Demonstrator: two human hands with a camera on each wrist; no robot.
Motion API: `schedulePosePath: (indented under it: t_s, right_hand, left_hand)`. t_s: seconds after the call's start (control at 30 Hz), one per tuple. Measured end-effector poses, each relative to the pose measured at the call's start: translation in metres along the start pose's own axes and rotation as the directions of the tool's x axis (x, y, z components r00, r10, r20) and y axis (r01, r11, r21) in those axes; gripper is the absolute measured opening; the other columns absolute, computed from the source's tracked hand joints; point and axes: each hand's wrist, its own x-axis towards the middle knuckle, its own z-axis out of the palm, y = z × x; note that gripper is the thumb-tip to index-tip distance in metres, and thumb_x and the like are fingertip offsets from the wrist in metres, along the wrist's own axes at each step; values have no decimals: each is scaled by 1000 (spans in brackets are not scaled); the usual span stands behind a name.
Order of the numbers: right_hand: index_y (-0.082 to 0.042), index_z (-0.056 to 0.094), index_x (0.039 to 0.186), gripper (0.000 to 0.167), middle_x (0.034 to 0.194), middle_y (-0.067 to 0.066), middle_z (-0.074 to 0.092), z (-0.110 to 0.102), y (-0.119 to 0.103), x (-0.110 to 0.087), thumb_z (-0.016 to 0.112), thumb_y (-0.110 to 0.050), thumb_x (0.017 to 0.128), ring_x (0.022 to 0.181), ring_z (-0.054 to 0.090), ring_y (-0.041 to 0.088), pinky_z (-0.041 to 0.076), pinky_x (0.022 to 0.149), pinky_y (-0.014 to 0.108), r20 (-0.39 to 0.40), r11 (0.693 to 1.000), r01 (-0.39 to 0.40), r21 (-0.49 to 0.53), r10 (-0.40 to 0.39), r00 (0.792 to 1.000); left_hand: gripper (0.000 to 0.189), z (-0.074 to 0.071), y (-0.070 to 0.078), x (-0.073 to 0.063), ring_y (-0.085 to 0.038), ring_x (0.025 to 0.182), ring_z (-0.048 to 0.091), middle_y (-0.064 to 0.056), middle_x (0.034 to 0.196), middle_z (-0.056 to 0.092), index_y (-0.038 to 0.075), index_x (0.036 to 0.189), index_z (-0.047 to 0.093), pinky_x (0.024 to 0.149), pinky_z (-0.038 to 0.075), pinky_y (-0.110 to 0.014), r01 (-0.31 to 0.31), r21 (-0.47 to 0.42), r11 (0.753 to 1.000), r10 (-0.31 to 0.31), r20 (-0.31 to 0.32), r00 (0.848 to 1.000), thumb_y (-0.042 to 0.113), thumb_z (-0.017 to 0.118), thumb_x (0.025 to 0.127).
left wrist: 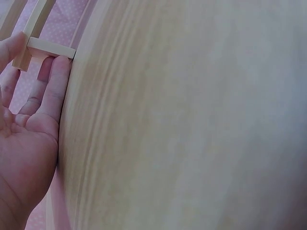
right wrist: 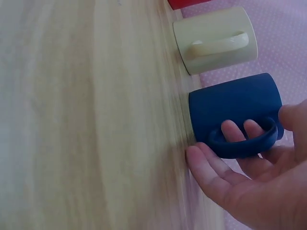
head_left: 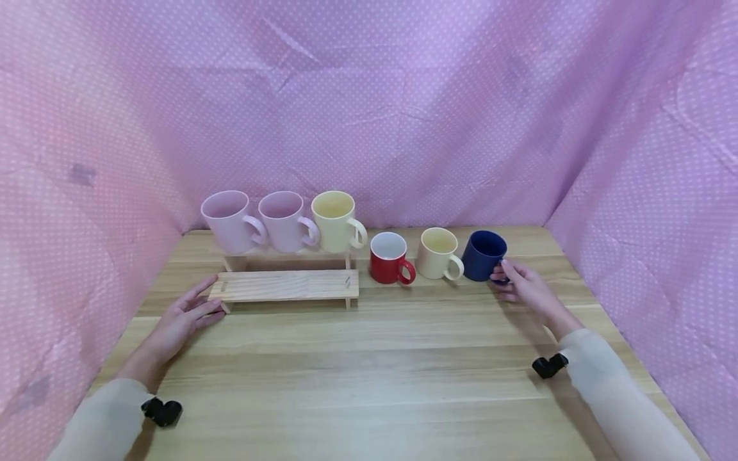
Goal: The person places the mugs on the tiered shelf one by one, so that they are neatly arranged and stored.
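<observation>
My right hand (head_left: 527, 291) holds the dark blue mug (head_left: 483, 256) by its handle; in the right wrist view two fingertips (right wrist: 232, 130) pass through the handle loop and the thumb is at the rim. This mug stands upright at the right end of a row, beside a yellow mug (head_left: 437, 251) and a red mug (head_left: 386, 255) with a white inside. On the other side, my left hand (head_left: 181, 320) touches the left end of a two-step wooden rack (head_left: 288, 285), its fingers extended at the board's edge and leg (left wrist: 48, 47).
Two pale pink mugs (head_left: 226, 224) and another yellow mug (head_left: 334, 224) stand on the rack's upper step, handles to the right. The wooden table (head_left: 369, 384) stretches toward me. Pink dotted cloth (head_left: 369, 128) hangs behind and on both sides.
</observation>
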Motion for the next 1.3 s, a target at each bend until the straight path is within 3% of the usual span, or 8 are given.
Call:
schedulePosePath:
  t_s: [0.07, 0.4, 0.77, 1.07, 1.3]
  right_hand:
    - [12, 43, 136, 64, 114, 3, 67, 0, -1, 4, 38, -46, 109, 106, 67, 15, 60, 95, 37, 30, 999, -16, 35, 15, 999]
    - [7, 51, 126, 51, 110, 4, 70, 2, 6, 6, 40, -40, 110, 105, 69, 20, 61, 93, 34, 50, 986, 1, 166, -9, 999]
    - [2, 53, 121, 46, 107, 3, 70, 0, 5, 4, 42, -40, 109, 103, 69, 17, 61, 93, 31, 43, 980, -3, 199, -5, 999]
    - [6, 53, 122, 47, 107, 2, 70, -1, 8, 4, 42, -38, 109, 105, 69, 18, 59, 96, 31, 39, 978, 10, 209, -19, 999]
    - [11, 52, 119, 46, 107, 9, 73, 2, 10, 4, 46, -34, 109, 100, 72, 20, 61, 91, 32, 8, 975, 61, 214, -65, 998]
  left_hand:
    - [67, -1, 0, 0, -14, 107, 66, -8, 120, 55, 13, 163, 22, 100, 55, -30, -5, -2, 1000, 5, 0, 1000, 6, 55, 105]
    - [67, -1, 3, -3, -14, 106, 66, -9, 119, 55, 15, 163, 24, 99, 56, -30, 0, -2, 1000, 0, 0, 1000, 4, 55, 105]
    - [65, 0, 0, -1, -15, 108, 66, -8, 120, 56, 10, 162, 22, 99, 56, -31, -41, -63, 997, 44, 36, 998, -2, 51, 105]
    - [65, -1, 1, -1, -13, 108, 65, -7, 123, 53, 12, 162, 24, 99, 56, -31, -17, -16, 1000, 17, 21, 1000, 2, 53, 105]
    - [65, 1, 1, -2, -14, 109, 66, -7, 122, 55, 12, 162, 25, 99, 56, -31, -25, -11, 1000, 25, 15, 1000, 2, 54, 105]
